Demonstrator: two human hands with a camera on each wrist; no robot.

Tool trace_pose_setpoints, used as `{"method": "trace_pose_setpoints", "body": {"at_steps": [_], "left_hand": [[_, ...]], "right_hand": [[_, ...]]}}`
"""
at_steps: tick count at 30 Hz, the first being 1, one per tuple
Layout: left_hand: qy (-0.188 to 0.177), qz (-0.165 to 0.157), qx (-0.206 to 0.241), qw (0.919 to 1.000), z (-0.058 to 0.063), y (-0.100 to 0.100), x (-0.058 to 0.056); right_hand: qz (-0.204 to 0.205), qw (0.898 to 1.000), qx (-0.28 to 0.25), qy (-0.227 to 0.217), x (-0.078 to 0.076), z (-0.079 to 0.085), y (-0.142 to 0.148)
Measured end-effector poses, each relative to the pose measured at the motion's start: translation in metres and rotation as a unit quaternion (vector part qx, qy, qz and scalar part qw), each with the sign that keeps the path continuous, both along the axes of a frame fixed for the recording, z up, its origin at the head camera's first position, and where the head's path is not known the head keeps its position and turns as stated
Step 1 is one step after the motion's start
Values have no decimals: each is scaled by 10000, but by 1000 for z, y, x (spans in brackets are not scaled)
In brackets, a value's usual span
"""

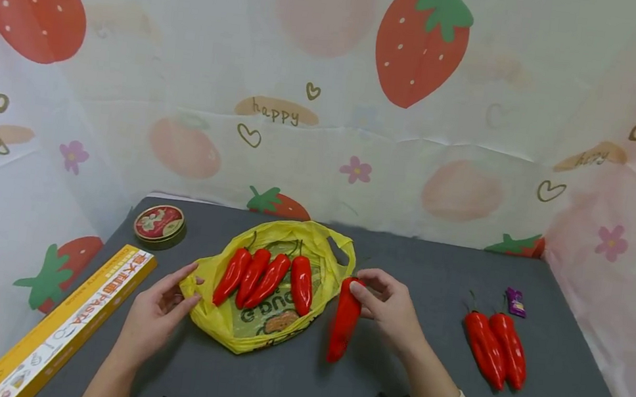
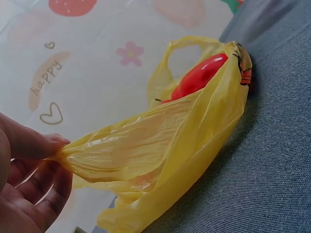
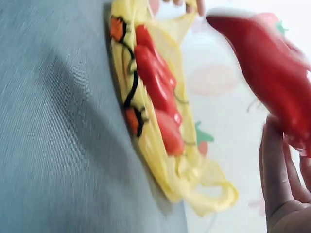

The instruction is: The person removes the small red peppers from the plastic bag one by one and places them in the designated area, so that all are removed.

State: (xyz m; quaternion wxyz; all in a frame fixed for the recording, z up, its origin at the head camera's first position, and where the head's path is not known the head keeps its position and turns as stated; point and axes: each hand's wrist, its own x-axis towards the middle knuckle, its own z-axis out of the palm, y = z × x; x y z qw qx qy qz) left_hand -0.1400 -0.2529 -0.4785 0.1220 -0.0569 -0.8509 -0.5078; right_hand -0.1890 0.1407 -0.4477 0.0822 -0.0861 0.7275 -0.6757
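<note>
Pinching yellow bag: left hand | holding red pepper: right hand | bag lettering partly hidden

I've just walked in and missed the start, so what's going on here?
A person's left hand pinches the edge of a thin yellow plastic bag in which four glossy red chili peppers lie. The right hand holds another red pepper above the dark grey table, just outside the bag's right side. Two more red peppers lie farther right, near a small purple packet. At the left are a round red-topped tin and a long yellow-and-white box.
</note>
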Motion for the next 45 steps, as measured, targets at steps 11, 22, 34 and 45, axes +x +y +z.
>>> {"method": "trace_pose_setpoints", "body": {"at_steps": [11, 22, 34, 45], "left_hand": [[-109, -4, 9, 9999, 1, 2, 2], [-24, 20, -4, 10000, -2, -1, 1], [-84, 22, -27, 10000, -3, 1, 0], [14, -56, 60, 10000, -2, 2, -1]], "right_hand": [[-120, 9978, 622, -178, 9, -4, 48], [254, 9918, 1193, -374, 16, -15, 82], [-579, 9677, 2420, -396, 22, -13, 137], [-1006, 9107, 3992, 349, 28, -5, 166]]}}
